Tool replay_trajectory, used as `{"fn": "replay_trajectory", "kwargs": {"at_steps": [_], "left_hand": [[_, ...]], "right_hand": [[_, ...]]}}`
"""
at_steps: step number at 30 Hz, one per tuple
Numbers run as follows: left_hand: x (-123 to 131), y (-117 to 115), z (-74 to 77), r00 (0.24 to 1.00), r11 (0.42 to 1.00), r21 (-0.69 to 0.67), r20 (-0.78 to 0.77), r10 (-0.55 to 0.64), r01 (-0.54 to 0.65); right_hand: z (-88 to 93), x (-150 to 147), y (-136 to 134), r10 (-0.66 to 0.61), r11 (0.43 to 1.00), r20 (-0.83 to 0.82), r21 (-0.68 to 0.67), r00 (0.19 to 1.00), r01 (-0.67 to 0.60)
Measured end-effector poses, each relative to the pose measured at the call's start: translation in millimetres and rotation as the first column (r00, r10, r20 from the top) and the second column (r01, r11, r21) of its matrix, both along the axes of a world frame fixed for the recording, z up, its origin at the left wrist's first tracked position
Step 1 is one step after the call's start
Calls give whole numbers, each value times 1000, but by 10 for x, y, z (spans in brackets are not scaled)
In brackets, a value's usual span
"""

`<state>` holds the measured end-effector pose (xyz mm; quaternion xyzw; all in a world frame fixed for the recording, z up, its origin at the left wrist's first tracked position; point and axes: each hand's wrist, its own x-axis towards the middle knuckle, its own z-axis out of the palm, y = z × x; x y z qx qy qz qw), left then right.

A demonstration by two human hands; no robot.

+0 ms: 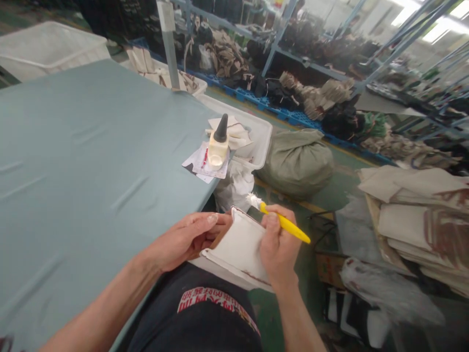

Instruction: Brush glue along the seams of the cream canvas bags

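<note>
In front of my lap is a white, boxy bag-like piece with dark reddish edges and a brown side. My left hand grips its left end, the thumb on top and the other fingers curled against the brown part. In my right hand is a yellow-handled brush, its white, frayed bristles pointing up and left past the piece's far edge. The lower part of this hand lies against the piece's right side. Beyond, at the table corner, a pale bottle with a dark cone cap stands on printed papers.
The grey-green covered table fills the left. White tubs adjoin its far edge. A tied olive sack rests on the floor. Stacked beige pieces and a plastic bag are on the right. Loaded blue racks stand behind.
</note>
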<state>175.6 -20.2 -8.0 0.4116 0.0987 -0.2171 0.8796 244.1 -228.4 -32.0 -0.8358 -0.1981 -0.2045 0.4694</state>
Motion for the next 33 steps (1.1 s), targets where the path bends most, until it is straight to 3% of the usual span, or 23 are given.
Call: {"fn": "replay_trajectory", "kwargs": {"at_steps": [5, 8, 11, 13, 15, 17, 19, 21, 25, 29, 31, 33], "left_hand": [[-118, 86, -137, 990, 971, 236, 142, 7, -41], [-158, 76, -128, 984, 950, 308, 179, -15, -42], [-134, -64, -97, 975, 972, 232, 218, -34, -18], [-94, -224, -113, 970, 988, 108, 225, 87, -114], [-61, -414, -159, 945, 963, 12, 197, 262, -270], [-57, -610, -207, 926, 937, 20, 164, 341, -348], [-87, -793, -232, 947, 947, 118, 162, 279, -299], [-128, -958, -221, 968, 936, 299, 219, 124, -188], [-130, -1274, -144, 921, 738, 666, 345, -180, -105], [-58, -1630, -152, 863, 538, 839, 330, -383, -82], [-23, -1791, -186, 834, 493, 864, 348, -428, -107], [20, -1919, -200, 805, 495, 857, 389, -447, -139]], "right_hand": [[140, 107, -68, -80, 996, -15, 23, 997, 81], [176, 201, -118, -69, 997, -18, 29, 997, 69], [196, 257, -215, -60, 996, -29, 71, 998, 62], [219, 265, -328, -54, 991, -35, 119, 998, 58], [252, 259, -479, -61, 985, -33, 161, 998, 66], [290, 254, -654, -91, 977, -26, 193, 995, 95], [321, 258, -838, -134, 968, -23, 212, 991, 136], [338, 275, -1025, -174, 960, -23, 220, 985, 175], [295, 323, -1407, -227, 944, -47, 234, 973, 232], [128, 350, -1790, -265, 935, -112, 213, 958, 284], [16, 361, -1947, -284, 930, -164, 194, 945, 313], [-95, 387, -2054, -297, 924, -218, 180, 930, 337]]}}
